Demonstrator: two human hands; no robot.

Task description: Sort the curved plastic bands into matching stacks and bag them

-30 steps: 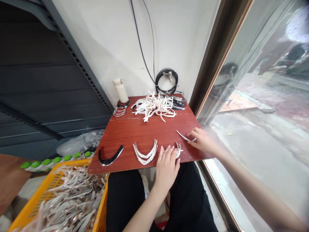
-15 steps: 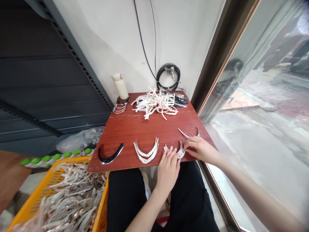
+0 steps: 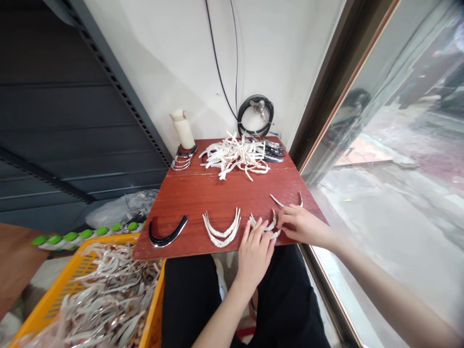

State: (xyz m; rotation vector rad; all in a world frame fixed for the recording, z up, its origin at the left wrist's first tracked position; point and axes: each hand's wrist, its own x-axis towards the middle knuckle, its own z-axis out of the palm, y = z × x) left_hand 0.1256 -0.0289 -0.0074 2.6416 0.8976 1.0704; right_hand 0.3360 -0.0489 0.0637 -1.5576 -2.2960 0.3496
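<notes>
Near the front right edge of the red-brown board lies a small group of curved white strips (image 3: 270, 223). My left hand (image 3: 256, 251) rests over their left and lower part, fingers stretched and slightly apart, tips touching them. One strip (image 3: 276, 235) sits lower than the others and runs between my two hands. Its right end is pinched by my right hand (image 3: 302, 225), whose fingers are bent together. Just behind that hand is another thin curved strip (image 3: 277, 201), partly covered. Left of my hands, a nested set of white curved strips (image 3: 222, 237) lies on the board.
The board (image 3: 217, 193) also bears black curved strips (image 3: 168, 237), a tangled white pile (image 3: 235, 154), dark shiny strips (image 3: 273, 151) and a cream bottle-like container (image 3: 184, 130). A yellow basket (image 3: 68, 270) full of strips stands lower left. A glass pane (image 3: 362, 193) borders the right.
One strip has come away from the group toward the front edge, at my right fingertips. My left hand stays nearly in place. The whole view has shifted slightly.
</notes>
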